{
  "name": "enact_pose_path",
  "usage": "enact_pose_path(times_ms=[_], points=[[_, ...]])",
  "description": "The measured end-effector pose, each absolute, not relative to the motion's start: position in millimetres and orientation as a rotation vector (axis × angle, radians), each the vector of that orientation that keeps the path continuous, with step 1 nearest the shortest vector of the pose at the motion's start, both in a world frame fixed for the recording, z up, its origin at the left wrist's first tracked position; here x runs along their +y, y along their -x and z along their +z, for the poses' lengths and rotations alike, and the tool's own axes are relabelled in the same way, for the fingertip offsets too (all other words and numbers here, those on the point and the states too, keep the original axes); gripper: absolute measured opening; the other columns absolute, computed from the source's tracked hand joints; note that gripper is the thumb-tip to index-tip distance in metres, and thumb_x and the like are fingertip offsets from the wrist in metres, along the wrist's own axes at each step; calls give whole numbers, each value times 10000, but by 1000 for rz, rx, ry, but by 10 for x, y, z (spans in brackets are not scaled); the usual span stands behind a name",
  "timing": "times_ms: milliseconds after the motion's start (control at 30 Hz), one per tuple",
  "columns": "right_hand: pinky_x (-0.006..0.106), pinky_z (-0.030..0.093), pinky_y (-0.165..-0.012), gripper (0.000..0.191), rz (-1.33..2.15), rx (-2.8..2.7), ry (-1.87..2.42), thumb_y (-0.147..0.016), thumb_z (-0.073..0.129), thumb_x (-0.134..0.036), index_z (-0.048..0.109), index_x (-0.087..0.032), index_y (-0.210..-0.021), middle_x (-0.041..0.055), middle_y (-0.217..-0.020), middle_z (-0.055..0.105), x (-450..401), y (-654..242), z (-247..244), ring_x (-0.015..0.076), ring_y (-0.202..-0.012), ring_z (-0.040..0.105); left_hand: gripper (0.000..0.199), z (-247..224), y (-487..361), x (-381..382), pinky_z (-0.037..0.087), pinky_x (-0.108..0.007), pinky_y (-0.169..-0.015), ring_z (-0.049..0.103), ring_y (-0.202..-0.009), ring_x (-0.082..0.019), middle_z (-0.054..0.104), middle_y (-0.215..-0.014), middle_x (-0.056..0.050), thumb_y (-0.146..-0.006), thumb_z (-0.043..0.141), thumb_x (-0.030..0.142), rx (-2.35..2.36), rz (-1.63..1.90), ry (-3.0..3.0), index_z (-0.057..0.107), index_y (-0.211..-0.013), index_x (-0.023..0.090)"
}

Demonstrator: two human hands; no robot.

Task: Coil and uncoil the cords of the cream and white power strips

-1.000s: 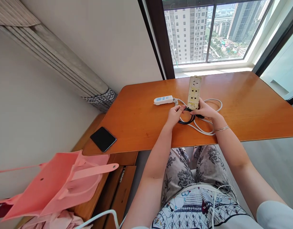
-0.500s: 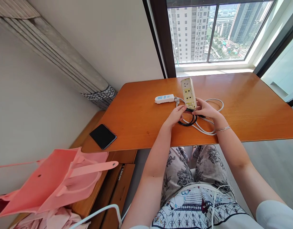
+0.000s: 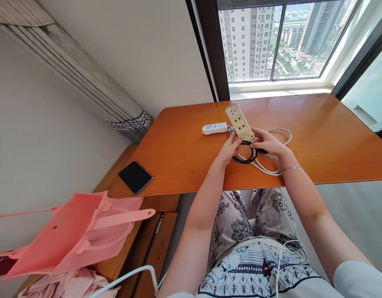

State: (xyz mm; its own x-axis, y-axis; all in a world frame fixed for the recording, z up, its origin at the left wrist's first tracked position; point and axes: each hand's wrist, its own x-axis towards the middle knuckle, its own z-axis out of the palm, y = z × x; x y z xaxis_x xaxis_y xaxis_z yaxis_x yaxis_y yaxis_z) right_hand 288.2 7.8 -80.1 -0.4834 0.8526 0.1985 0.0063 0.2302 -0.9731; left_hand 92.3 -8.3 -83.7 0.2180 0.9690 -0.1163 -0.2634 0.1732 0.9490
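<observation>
On the orange-brown table, a cream power strip (image 3: 238,120) points away from me, leaning to the left. My left hand (image 3: 232,147) is closed at its near left corner, with fingers on the black cable (image 3: 244,161). At the strip's near right corner is my right hand (image 3: 265,141), its fingers curved round the strip's end and the black cable. The black cable lies in loops between both hands. A smaller white power strip (image 3: 215,128) lies to the left, and its white cord (image 3: 282,129) loops under and beyond my right hand.
A black phone (image 3: 135,177) lies at the table's (image 3: 178,165) left front corner. Below it on the left are a pink bag (image 3: 82,231) and a wooden drawer unit (image 3: 156,248). A window (image 3: 271,45) stands behind the table.
The far end of the cream power strip has swung to the left, so it now lies more slanted, close to the white strip. My hands have barely moved.
</observation>
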Motion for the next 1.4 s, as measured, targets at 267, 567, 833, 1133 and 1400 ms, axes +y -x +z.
enact_pose_path(times_ms=[267,567,833,1133,1400], points=[[314,595,-768,720,1265,-1666,932,-720,864,-406,638,-224,-1379,88,-1260,728,69,-2878,-834,142,-799,671,533,-819,-965,-70,130,-233,-432,224,-398,22,715,-929,17,-719,906,391,972,1248,-880,595,-1116,219],[376,577,-901,481,1493,-1664,933,-747,831,-566,794,-198,-1055,78,-1040,789,10,-2899,-745,221,-948,704,467,-826,-914,-20,124,-220,-416,207,-395,16,628,-810,58,-745,876,465,936,1346,-858,558,-983,220],[312,550,-771,399,1400,-1672,999,-770,804,-539,792,-195,-971,44,-938,770,-14,-2859,-739,185,-839,660,421,-804,-901,-34,128,-200,-414,226,-383,13,531,-719,95,-796,836,457,936,1333,-844,527,-966,227],[246,402,-578,533,1197,-1664,1019,-684,853,-450,717,-196,-1133,-12,-863,632,24,-2836,-779,97,-646,509,490,-861,-937,-3,128,-215,-417,235,-386,24,641,-821,59,-758,873,425,1014,1349,-844,561,-1080,227],[260,424,-634,459,1097,-1662,995,-698,810,-393,695,-209,-1102,-23,-868,566,-15,-2797,-761,96,-663,518,400,-859,-937,-23,137,-203,-399,227,-377,27,662,-866,48,-801,843,376,964,1293,-849,563,-1036,215]])
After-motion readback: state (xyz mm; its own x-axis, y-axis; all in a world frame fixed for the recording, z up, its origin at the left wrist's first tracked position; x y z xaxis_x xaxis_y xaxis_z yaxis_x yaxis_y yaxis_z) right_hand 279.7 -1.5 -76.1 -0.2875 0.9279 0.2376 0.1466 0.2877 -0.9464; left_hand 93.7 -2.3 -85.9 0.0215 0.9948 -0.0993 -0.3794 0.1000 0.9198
